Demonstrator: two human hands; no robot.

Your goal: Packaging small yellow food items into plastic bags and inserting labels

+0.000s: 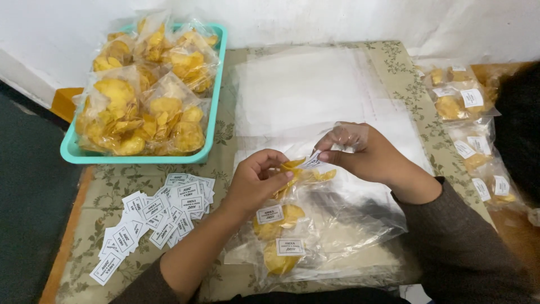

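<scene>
- A table (394, 73) with a floral cloth lies under both hands.
- A teal tray (216, 95) of bagged chips sits well beyond the left hand.
- Labelled bags (467, 104) lie to the right of the right hand.
- Both hands pinch one chip bag (304, 171) between them: left hand (256, 180) grips its top, right hand (360, 149) presses a label (312, 162) on it.
- Loose labels (152, 217) are scattered just left of the left forearm.

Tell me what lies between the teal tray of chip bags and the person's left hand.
In the head view, a scattered pile of small white paper labels lies on the floral tablecloth between the teal tray and the left hand. Nothing else sits there.
</scene>
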